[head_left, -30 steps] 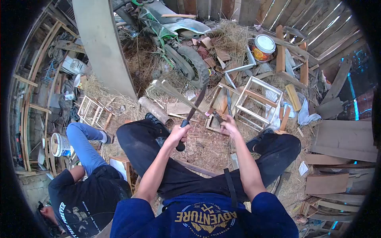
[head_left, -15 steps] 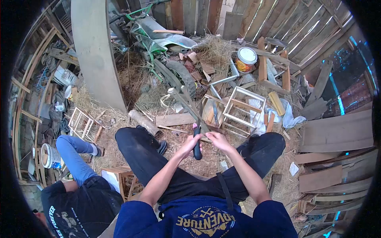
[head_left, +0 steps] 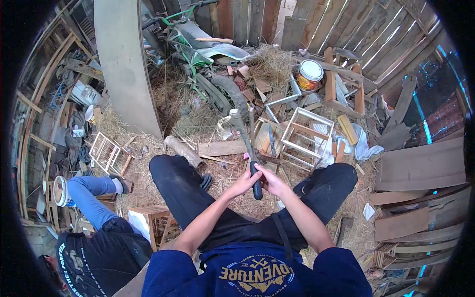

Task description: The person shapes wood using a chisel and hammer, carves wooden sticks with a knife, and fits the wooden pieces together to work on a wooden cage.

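Both my hands meet in front of my lap around a black-handled tool (head_left: 257, 188). My left hand (head_left: 241, 183) is closed on the handle from the left. My right hand (head_left: 270, 181) is closed against its right side, fingers near the handle's top. From the handle a long, narrow grey blade-like piece (head_left: 242, 131) points away from me, leaning left. A second thin strip (head_left: 252, 126) runs beside it; whether it is joined to the tool I cannot tell. Beyond lie a wooden board (head_left: 222, 148) and a dark-handled knife-like tool (head_left: 271, 140).
Straw covers the ground around my legs. A white wooden frame (head_left: 303, 119), a paint bucket (head_left: 310, 74) and a green-framed bike (head_left: 190, 57) stand ahead. A tall panel (head_left: 121, 69) rises front left. At left sits another person (head_left: 101, 252) beside a small wooden crate (head_left: 148, 218).
The handle and both hands have shifted slightly right, and the hands have closed together around it. The long grey piece now points more steeply forward. The view has shifted slightly.
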{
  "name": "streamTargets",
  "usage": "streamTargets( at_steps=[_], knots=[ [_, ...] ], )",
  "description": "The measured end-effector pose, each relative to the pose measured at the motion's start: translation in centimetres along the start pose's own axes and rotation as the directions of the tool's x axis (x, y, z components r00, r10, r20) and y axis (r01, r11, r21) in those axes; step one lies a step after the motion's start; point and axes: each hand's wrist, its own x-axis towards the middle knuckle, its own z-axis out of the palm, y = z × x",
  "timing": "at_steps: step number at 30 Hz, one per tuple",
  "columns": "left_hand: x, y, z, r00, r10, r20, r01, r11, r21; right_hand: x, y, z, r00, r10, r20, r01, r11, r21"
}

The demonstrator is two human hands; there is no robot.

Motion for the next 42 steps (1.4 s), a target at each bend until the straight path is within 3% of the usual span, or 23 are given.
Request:
streamTargets(
  at_steps=[3,6,9,10,11,13,19,25,26,28,32,35,36,40,42],
  knots=[
    [0.1,0.1,-0.3,0.998,-0.031,0.052,0.026,0.995,0.1,-0.4,-0.2,-0.3,0.999,-0.022,0.048,0.023,1.0,-0.006],
    [0.7,-1.3,0.3,0.987,0.134,-0.092,-0.119,0.982,0.15,-0.3,-0.7,-0.9,0.996,-0.093,0.008,0.093,0.991,-0.095],
    [-0.1,4.3,-1.6,0.999,-0.048,-0.011,0.047,0.898,0.438,-1.5,-2.8,-0.9,0.946,-0.321,-0.038,0.309,0.933,-0.186],
    [-0.7,7.0,-1.7,0.995,0.055,-0.084,-0.02,0.927,0.376,-1.0,-3.2,-2.1,0.934,-0.356,-0.031,0.343,0.918,-0.2],
    [-1.1,8.8,-2.1,0.974,0.204,-0.103,-0.126,0.858,0.498,-2.3,-4.6,-1.5,0.92,-0.373,-0.122,0.345,0.916,-0.204],
    [-1.5,10.9,-3.3,0.868,0.49,-0.08,-0.292,0.635,0.715,-3.4,-6.7,-2.4,0.888,-0.457,-0.057,0.408,0.839,-0.36],
    [-2.1,11.6,-3.7,0.757,0.649,0.072,-0.488,0.488,0.724,-3.2,-8.5,-4.6,0.815,-0.579,0.025,0.484,0.656,-0.58],
    [-2.2,11.4,-3.1,0.742,0.671,-0.002,-0.438,0.486,0.756,-1.3,-6.6,-4.9,0.673,-0.732,-0.107,0.482,0.543,-0.688],
    [-2.2,11.5,-3.1,0.743,0.67,-0.017,-0.426,0.492,0.759,0.3,-6.0,-5.9,0.572,-0.818,-0.052,0.526,0.415,-0.742],
    [-1.9,11.5,-3.5,0.739,0.673,-0.023,-0.409,0.475,0.779,-0.3,-6.7,-5.7,0.58,-0.811,-0.078,0.437,0.391,-0.81],
    [-1.0,12.9,-3.8,0.71,0.676,-0.195,-0.086,0.359,0.93,-1.3,-7.7,-5.2,0.531,-0.847,-0.022,0.395,0.27,-0.878],
    [0.0,9.8,-6.0,0.925,0.332,-0.185,-0.087,0.657,0.749,-1.6,-7.4,-5.0,0.462,-0.885,0.057,0.438,0.172,-0.883],
    [0.2,9.6,-5.9,0.905,0.367,-0.216,-0.114,0.699,0.706,-1.7,-7.3,-4.9,0.446,-0.891,0.086,0.455,0.143,-0.879],
    [0.4,8.5,-5.7,0.937,0.238,-0.254,-0.03,0.782,0.622,-1.8,-6.7,-4.9,0.566,-0.82,0.078,0.492,0.261,-0.83],
    [0.9,7.9,-5.3,0.817,0.547,-0.181,-0.202,0.566,0.799,-1.9,-6.4,-4.9,0.618,-0.785,0.047,0.504,0.349,-0.79]
  ],
)
